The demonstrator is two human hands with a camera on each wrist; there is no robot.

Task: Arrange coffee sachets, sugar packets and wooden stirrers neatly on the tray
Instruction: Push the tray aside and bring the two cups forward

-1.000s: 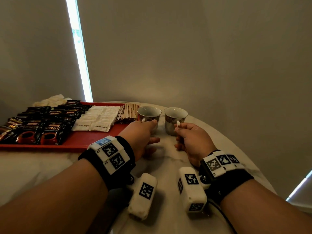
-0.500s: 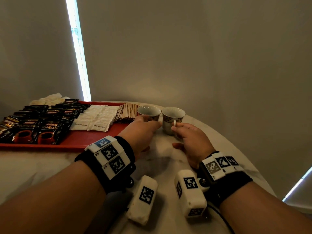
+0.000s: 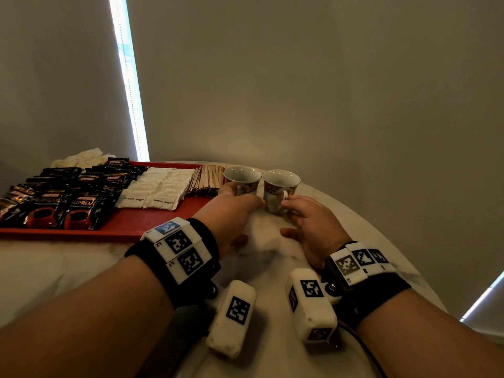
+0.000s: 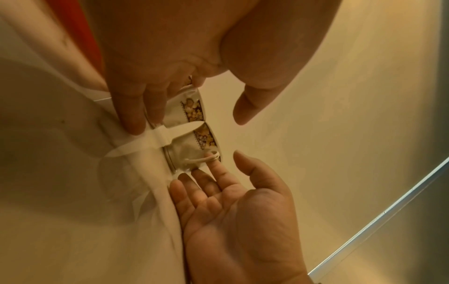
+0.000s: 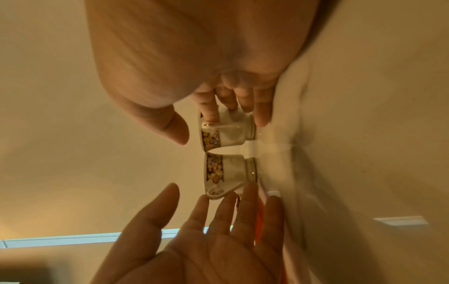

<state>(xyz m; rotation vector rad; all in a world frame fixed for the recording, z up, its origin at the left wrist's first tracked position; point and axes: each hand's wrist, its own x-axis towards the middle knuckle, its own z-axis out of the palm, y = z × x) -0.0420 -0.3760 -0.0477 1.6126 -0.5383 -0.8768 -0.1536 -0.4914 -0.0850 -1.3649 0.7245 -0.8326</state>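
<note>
Table: pale, marbled top, rounded far edge; carries everything here.
Tray: red, on the table's left half, front strip bare.
Sachets: black coffee packs in overlapping rows, filling the tray's left part.
Sugar: white "brown sugar" packets in rows, mid-tray, just right of the sachets.
Stirrers: wooden sticks fanned at the tray's right end, btwn sugar and L cup.
Napkins: crumpled white heap behind the tray's far left corner.
L cup: floral-band cup upright on the table, beside the tray's right end; its rim touches the R cup's in the wrist views.
R cup: same pattern, upright, handle facing me.
My L hand: fingers straight, loosely spread, tips at the L cup's near side by the handle; thumb apart, nothing gripped.
My R hand: palm open, fingers extended; index tip touches the R cup's handle, thumb clear of it, no grip.
Wrist gear: black bands w/ white marker blocks on both wrists.
</note>
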